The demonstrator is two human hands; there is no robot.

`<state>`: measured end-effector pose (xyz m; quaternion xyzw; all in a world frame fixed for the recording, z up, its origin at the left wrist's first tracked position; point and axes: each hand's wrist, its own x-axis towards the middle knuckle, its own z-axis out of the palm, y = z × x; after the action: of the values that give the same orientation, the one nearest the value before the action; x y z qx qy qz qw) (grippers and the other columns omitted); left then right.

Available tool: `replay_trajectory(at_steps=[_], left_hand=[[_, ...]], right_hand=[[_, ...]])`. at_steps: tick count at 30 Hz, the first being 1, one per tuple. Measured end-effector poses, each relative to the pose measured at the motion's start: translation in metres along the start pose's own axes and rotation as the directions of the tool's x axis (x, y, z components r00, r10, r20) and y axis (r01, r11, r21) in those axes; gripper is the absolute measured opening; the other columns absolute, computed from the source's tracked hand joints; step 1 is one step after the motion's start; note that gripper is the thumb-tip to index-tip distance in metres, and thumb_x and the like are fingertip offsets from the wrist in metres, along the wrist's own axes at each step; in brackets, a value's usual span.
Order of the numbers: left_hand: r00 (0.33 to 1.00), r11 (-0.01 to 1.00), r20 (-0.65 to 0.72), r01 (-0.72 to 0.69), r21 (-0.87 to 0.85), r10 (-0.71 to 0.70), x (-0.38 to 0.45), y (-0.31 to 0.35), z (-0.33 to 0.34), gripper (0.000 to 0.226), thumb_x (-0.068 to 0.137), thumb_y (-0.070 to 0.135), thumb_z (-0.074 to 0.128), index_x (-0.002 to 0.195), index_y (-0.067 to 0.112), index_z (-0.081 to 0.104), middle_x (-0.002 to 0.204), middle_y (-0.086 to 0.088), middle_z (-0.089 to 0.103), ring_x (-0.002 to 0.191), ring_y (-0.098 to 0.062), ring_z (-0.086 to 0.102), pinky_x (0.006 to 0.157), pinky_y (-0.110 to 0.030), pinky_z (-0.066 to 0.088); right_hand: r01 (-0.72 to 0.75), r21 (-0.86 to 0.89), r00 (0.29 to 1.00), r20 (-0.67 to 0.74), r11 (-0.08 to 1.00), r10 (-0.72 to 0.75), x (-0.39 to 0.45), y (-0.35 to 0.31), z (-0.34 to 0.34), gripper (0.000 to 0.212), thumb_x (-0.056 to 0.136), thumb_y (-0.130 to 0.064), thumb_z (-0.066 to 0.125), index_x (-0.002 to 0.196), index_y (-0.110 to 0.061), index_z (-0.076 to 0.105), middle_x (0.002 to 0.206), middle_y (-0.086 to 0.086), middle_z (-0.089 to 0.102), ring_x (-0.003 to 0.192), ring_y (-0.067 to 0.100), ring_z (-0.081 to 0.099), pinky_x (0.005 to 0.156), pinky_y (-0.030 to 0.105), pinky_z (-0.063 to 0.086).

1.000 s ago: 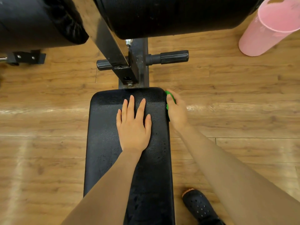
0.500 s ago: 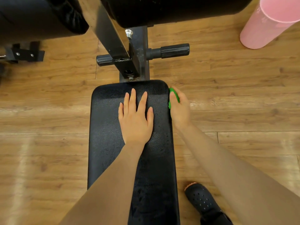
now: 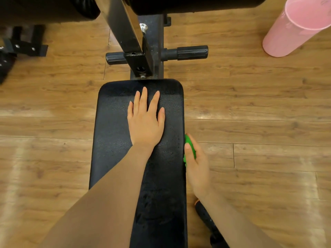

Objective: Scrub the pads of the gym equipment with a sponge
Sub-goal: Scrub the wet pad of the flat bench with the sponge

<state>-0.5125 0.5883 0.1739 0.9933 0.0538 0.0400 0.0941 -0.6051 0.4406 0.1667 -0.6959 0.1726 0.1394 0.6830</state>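
A long black bench pad [image 3: 114, 140] runs from the middle of the view down to the bottom edge, its surface speckled with wet drops. My left hand [image 3: 145, 120] rests flat on the pad's far half, fingers straight and spread. My right hand [image 3: 197, 165] grips a green sponge [image 3: 189, 145] and holds it against the pad's right side edge, about halfway along. Most of the sponge is hidden behind my fingers and thumb.
A black metal frame post [image 3: 136, 42] with a grip bar [image 3: 191, 51] stands just beyond the pad. Large black roller pads [image 3: 179, 4] hang at the top. A pink bucket [image 3: 293, 31] sits top right on the wood floor. A black shoe [image 3: 206, 217] is beside the bench.
My right hand has slid the sponge along the pad's right edge from the far corner back toward me. My left hand has stayed flat on the pad.
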Motion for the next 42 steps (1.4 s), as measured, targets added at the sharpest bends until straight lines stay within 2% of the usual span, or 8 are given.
replay_trajectory(at_steps=[6, 12, 17, 22, 25, 29, 32, 42], left_hand=[[1.000, 1.000, -0.017, -0.007, -0.010, 0.007, -0.002, -0.003, 0.003, 0.051, 0.099, 0.042, 0.029, 0.145, 0.026, 0.040, 0.156, -0.008, 0.030, 0.146, -0.027, 0.021, 0.118, -0.043, 0.015], [1.000, 1.000, -0.005, -0.007, -0.018, 0.007, -0.010, -0.001, 0.001, 0.050, 0.099, 0.040, 0.028, 0.145, 0.024, 0.041, 0.155, -0.010, 0.030, 0.145, -0.028, 0.022, 0.117, -0.042, 0.015], [0.999, 0.999, 0.021, -0.041, -0.025, 0.041, -0.037, 0.002, -0.004, 0.049, 0.099, 0.036, 0.026, 0.144, 0.024, 0.042, 0.155, -0.011, 0.031, 0.145, -0.030, 0.022, 0.117, -0.043, 0.017], [0.996, 0.999, 0.075, -0.049, -0.007, 0.050, -0.101, 0.004, -0.015, 0.046, 0.100, 0.029, 0.030, 0.145, 0.025, 0.039, 0.156, -0.009, 0.029, 0.145, -0.027, 0.021, 0.117, -0.042, 0.015], [0.993, 0.997, 0.104, -0.056, 0.057, 0.050, -0.145, 0.007, -0.017, 0.047, 0.100, 0.032, 0.029, 0.146, 0.026, 0.036, 0.156, -0.009, 0.029, 0.145, -0.027, 0.023, 0.117, -0.042, 0.018], [0.995, 0.997, 0.097, -0.044, 0.056, 0.039, -0.146, 0.007, -0.018, 0.048, 0.098, 0.033, 0.029, 0.145, 0.026, 0.039, 0.155, -0.009, 0.032, 0.145, -0.027, 0.023, 0.117, -0.042, 0.018], [0.996, 0.998, 0.078, -0.052, 0.043, 0.049, -0.148, 0.007, -0.016, 0.048, 0.099, 0.032, 0.030, 0.145, 0.025, 0.040, 0.154, -0.009, 0.032, 0.145, -0.027, 0.024, 0.118, -0.042, 0.018], [0.998, 0.999, 0.038, -0.050, 0.006, 0.050, -0.148, 0.004, -0.013, 0.046, 0.099, 0.033, 0.032, 0.144, 0.026, 0.042, 0.155, -0.008, 0.032, 0.145, -0.026, 0.023, 0.118, -0.042, 0.018]], right_hand=[[-0.001, -0.005, 0.993, -0.115, 1.000, 0.001, 0.050, -0.009, 0.013, 0.038, 0.102, -0.023, 0.043, 0.137, -0.011, 0.051, 0.134, 0.002, 0.057, 0.124, 0.011, 0.051, 0.108, 0.038, 0.041], [0.064, 0.000, 0.994, -0.090, 0.998, -0.063, 0.048, -0.002, 0.015, 0.039, 0.103, -0.023, 0.041, 0.138, -0.010, 0.051, 0.136, 0.002, 0.056, 0.126, 0.011, 0.050, 0.109, 0.039, 0.039], [0.098, -0.034, 0.994, -0.052, 0.995, -0.100, -0.004, 0.014, 0.002, 0.040, 0.102, -0.023, 0.043, 0.140, -0.013, 0.047, 0.140, -0.002, 0.052, 0.129, 0.002, 0.045, 0.112, 0.030, 0.035], [0.108, -0.103, 0.994, 0.008, 0.989, -0.107, -0.011, 0.021, -0.001, 0.042, 0.103, -0.028, 0.040, 0.143, -0.017, 0.044, 0.140, -0.004, 0.051, 0.129, 0.005, 0.045, 0.111, 0.034, 0.037], [0.085, -0.056, 0.996, -0.002, 0.995, -0.086, 0.006, 0.014, -0.001, 0.041, 0.103, -0.027, 0.041, 0.140, -0.011, 0.047, 0.137, 0.003, 0.054, 0.124, 0.008, 0.050, 0.102, 0.020, 0.042], [0.075, -0.010, 0.997, -0.029, 0.997, -0.075, 0.016, 0.015, 0.005, 0.046, 0.099, -0.038, 0.043, 0.140, -0.015, 0.049, 0.138, -0.001, 0.054, 0.127, 0.010, 0.049, 0.107, 0.039, 0.042], [0.096, 0.005, 0.994, -0.043, 0.995, -0.096, 0.001, 0.024, 0.005, 0.042, 0.102, -0.027, 0.044, 0.142, -0.014, 0.046, 0.141, -0.001, 0.051, 0.130, 0.009, 0.045, 0.110, 0.041, 0.039], [0.082, 0.047, 0.996, -0.020, 0.996, -0.081, -0.057, 0.048, -0.005, 0.040, 0.102, -0.025, 0.044, 0.142, -0.020, 0.043, 0.141, -0.006, 0.049, 0.131, 0.005, 0.043, 0.112, 0.041, 0.036]])
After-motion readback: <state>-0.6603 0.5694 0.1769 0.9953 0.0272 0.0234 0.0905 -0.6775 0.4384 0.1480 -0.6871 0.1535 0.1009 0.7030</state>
